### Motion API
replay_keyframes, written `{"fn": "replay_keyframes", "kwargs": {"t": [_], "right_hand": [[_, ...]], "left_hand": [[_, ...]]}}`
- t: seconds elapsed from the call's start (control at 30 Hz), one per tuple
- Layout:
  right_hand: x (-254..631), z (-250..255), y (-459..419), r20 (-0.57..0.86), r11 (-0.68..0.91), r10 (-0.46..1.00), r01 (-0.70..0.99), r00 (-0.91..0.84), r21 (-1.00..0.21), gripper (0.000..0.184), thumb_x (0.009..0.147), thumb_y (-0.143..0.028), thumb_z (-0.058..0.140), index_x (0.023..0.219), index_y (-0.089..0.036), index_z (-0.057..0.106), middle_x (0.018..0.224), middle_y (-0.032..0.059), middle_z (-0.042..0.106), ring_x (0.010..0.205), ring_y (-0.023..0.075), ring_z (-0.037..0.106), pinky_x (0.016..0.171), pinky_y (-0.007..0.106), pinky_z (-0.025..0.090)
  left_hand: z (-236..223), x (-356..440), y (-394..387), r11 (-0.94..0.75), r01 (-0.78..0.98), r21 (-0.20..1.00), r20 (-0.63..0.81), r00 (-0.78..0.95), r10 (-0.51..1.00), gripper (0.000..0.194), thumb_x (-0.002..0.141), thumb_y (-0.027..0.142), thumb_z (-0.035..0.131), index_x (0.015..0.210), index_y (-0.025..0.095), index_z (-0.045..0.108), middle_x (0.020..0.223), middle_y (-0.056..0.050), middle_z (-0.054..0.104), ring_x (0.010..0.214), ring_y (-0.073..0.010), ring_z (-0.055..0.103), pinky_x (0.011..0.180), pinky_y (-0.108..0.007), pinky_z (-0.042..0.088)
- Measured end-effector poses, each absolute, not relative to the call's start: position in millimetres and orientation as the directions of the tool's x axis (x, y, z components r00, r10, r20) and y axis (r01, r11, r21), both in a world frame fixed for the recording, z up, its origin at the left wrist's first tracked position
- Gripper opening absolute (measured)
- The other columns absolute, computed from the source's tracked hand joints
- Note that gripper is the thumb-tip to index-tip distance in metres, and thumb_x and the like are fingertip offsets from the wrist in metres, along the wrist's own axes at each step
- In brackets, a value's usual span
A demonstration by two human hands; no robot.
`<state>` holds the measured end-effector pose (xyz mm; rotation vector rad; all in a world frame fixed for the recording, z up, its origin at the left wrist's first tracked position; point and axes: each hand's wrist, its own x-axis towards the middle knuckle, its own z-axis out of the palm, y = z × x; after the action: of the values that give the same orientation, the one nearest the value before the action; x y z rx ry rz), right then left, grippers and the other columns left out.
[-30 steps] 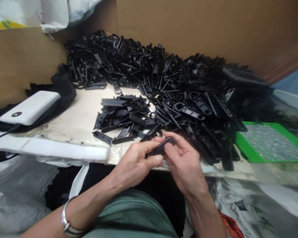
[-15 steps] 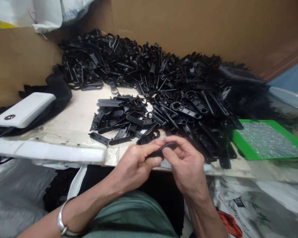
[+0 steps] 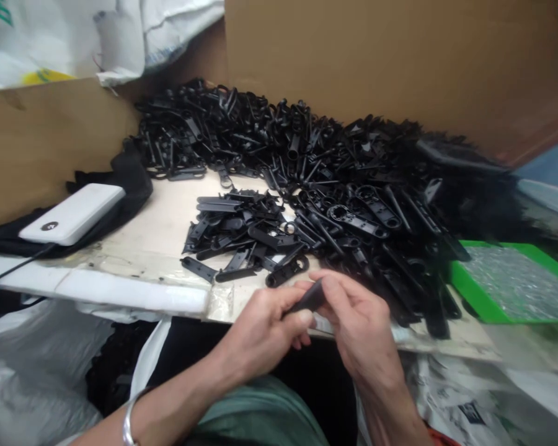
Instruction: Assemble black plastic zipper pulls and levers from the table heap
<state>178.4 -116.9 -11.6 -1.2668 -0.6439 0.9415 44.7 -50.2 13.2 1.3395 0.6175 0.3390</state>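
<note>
Between both hands, just over the table's front edge, is a black plastic handle-shaped part [image 3: 309, 297]. My left hand [image 3: 272, 319] is closed on its near left end, thumb on top. The fingers of my right hand [image 3: 353, 310] pinch its other end, and they cover part of it. Just beyond the hands lies a small heap of flat black plastic pieces [image 3: 237, 235]. To its right, longer black parts with ringed ends [image 3: 358, 220] are piled up.
A large mound of black plastic parts [image 3: 242, 124] rests against the cardboard wall [image 3: 376, 56]. On the right stands a green tray [image 3: 474, 297] of small shiny metal pieces. A white power bank [image 3: 74, 214] with a cable lies on black cloth at left.
The black part has turned in the hands, showing more of its broad face. My right fingers have shifted on its end. The camera view has swung slightly left and up.
</note>
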Motion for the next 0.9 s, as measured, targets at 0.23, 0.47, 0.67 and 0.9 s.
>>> {"fn": "replay_keyframes", "kwargs": {"t": [0.23, 0.47, 0.67, 0.9], "right_hand": [[170.2, -8.2, -99.1, -0.046, -0.008, 0.94, -0.112, 0.338, -0.994, 0.026, 0.09, -0.043, 0.062, 0.105, -0.023, 0.071, 0.097, 0.0071, 0.072, 0.083, 0.0234, 0.07, 0.071, 0.033, 0.061], [187.3, -1.4, -89.2, 0.238, -0.071, 0.837, 0.529, 0.493, -0.846, 0.015, 0.09, -0.031, 0.064, 0.1, -0.023, 0.071, 0.082, 0.0019, 0.071, 0.064, 0.0173, 0.065, 0.063, 0.03, 0.055], [170.7, 12.9, -45.9, 0.4, 0.117, 0.915, 0.908, 0.06, -0.402, 0.021, 0.088, -0.011, 0.062, 0.107, -0.019, 0.066, 0.107, 0.0092, 0.067, 0.099, 0.0261, 0.062, 0.089, 0.039, 0.048], [164.0, 22.1, -22.3, 0.406, 0.156, 0.914, 0.936, -0.015, -0.317, 0.028, 0.088, -0.004, 0.058, 0.111, -0.017, 0.065, 0.101, 0.0068, 0.07, 0.094, 0.0222, 0.063, 0.079, 0.033, 0.052]], "left_hand": [[27.8, 1.5, -41.1, -0.186, 0.22, 0.958, -0.043, 0.749, 0.661, 0.021, 0.093, 0.023, 0.044, 0.09, 0.018, 0.064, 0.076, 0.001, 0.063, 0.068, -0.012, 0.057, 0.065, -0.021, 0.043], [35.1, -97.5, 15.2, -0.278, 0.815, 0.509, 0.166, 0.224, 0.96, 0.037, 0.092, 0.04, 0.048, 0.122, 0.022, 0.06, 0.107, 0.0, 0.068, 0.091, -0.0221, 0.062, 0.082, -0.026, 0.043], [17.4, -111.6, 51.9, -0.279, 0.935, 0.219, 0.112, 0.26, 0.959, 0.044, 0.09, 0.045, 0.044, 0.116, 0.015, 0.062, 0.117, -0.009, 0.065, 0.112, -0.0374, 0.057, 0.096, -0.045, 0.038], [12.2, -70.9, 38.8, -0.654, 0.695, 0.3, 0.498, 0.471, 0.728, 0.035, 0.091, 0.036, 0.037, 0.106, 0.02, 0.064, 0.109, -0.003, 0.064, 0.098, -0.025, 0.059, 0.089, -0.039, 0.041]]}}
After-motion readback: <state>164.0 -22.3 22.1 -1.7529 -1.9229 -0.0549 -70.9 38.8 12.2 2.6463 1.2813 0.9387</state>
